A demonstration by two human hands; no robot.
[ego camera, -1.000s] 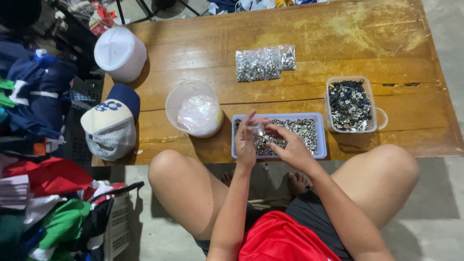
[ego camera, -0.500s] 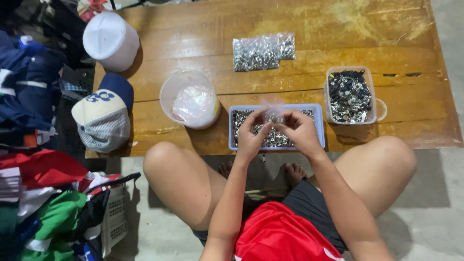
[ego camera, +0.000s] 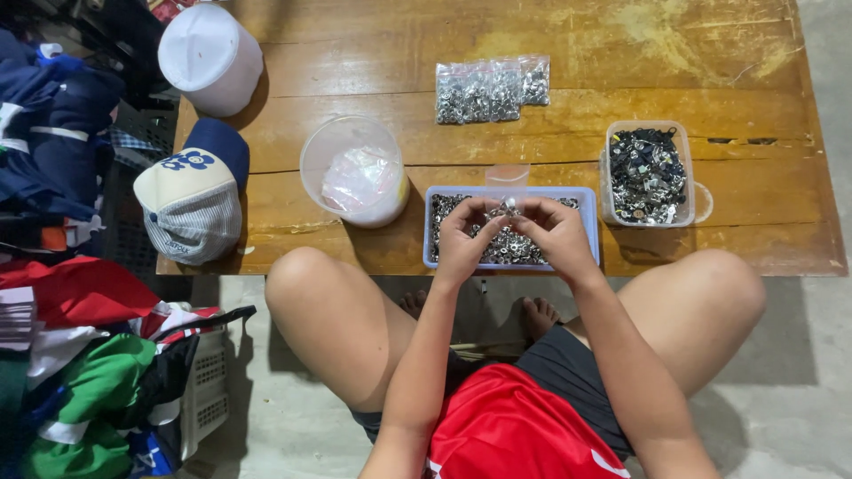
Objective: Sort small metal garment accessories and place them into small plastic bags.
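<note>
- Head view: the left hand (ego camera: 463,239) and the right hand (ego camera: 555,235) meet over a blue tray (ego camera: 588,197) of small silvery metal parts; fingertips of both are pinched together on a small clear plastic bag (ego camera: 507,177) that stands up just beyond them
- The bag's lower end sits between the two sets of fingertips; whether any metal part is in the grip cannot be told
- Beyond the left fingers and off to their outer side stands a round clear tub (ego camera: 353,168) with crumpled plastic inside
- Beyond the right fingers, to their outer side, a clear square container (ego camera: 647,173) holds darker metal pieces
- Farther past the fingertips lie filled clear bags (ego camera: 491,89) of silvery parts on the wooden table (ego camera: 621,53)
- Well out past the left hand rest a blue and white cap (ego camera: 191,191) and a white tub (ego camera: 210,55)
</note>
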